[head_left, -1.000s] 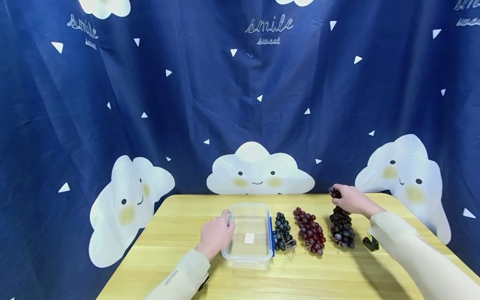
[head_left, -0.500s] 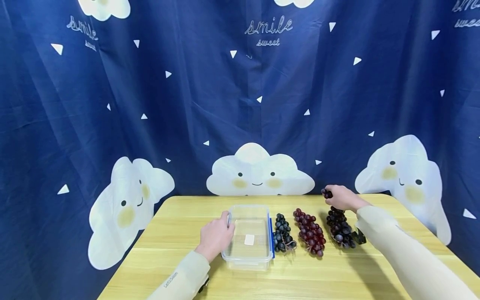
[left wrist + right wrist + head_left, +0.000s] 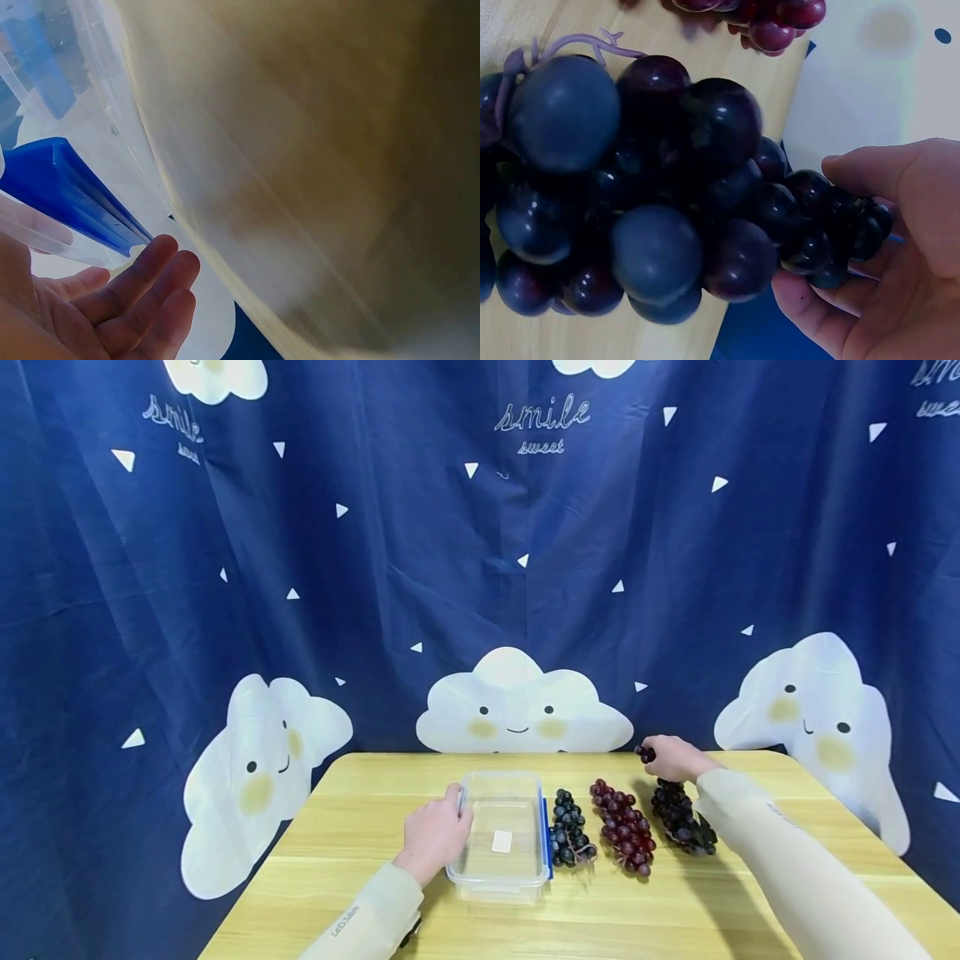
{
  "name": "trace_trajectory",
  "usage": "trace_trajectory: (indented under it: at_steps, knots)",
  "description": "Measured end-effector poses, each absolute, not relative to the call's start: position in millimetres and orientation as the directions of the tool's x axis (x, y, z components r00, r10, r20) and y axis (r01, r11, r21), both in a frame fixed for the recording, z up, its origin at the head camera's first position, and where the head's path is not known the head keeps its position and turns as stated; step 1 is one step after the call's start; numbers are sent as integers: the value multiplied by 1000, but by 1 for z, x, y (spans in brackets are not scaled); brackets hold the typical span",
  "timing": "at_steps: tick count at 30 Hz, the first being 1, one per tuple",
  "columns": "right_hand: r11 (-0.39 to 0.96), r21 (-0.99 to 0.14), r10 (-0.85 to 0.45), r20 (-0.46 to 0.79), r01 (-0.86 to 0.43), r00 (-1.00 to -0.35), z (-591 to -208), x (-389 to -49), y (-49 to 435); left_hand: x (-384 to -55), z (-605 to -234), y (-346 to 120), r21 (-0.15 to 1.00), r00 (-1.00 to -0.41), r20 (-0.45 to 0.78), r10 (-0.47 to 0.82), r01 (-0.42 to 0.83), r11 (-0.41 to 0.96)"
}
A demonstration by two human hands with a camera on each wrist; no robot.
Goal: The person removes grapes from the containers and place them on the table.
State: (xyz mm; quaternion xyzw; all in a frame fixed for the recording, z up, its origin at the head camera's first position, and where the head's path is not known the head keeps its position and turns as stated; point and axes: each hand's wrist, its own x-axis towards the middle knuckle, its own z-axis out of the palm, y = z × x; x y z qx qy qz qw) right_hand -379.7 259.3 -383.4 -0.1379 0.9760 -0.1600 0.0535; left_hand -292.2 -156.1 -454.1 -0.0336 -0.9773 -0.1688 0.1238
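My left hand (image 3: 435, 833) holds the left side of a clear plastic container (image 3: 498, 885), thumb at its rim. In the left wrist view, its fingers curl beside a blue latch flap (image 3: 71, 187) on that side. My right hand (image 3: 675, 758) pinches the far, narrow tip of a bunch of dark grapes (image 3: 677, 818). The right wrist view shows thumb and fingers around the small end grapes (image 3: 832, 229), while the larger grapes (image 3: 656, 251) and a purple stem stretch away from the hand.
Between container and right hand lie a bunch of red grapes (image 3: 625, 828) and a bunch of blue-black grapes (image 3: 570, 835), the latter close against the container's blue right latch (image 3: 547, 839). A dark blue curtain (image 3: 375, 568) with clouds hangs behind the wooden table (image 3: 352, 802).
My right hand has shifted left and slightly down with the tip of the dark grapes, toward the red bunch. The left hand and the container have stayed in place.
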Motion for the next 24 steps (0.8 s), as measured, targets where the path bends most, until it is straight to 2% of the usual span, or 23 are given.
trace_trajectory:
  at_steps: [6,11,24]
  knots:
    - [919,-291,-293,-58,-264,-954,-388,-381,260,-292,-455,-156,317,-965,261,24,109,942]
    - [912,-321,-297,-84,-257,-951,-389,-378,260,-292,-455,-155,321,-967,254,16,100,942]
    - [931,-326,-223,-146,-165,-964,-397,-367,269,-293,-454,-156,317,-963,270,26,115,941]
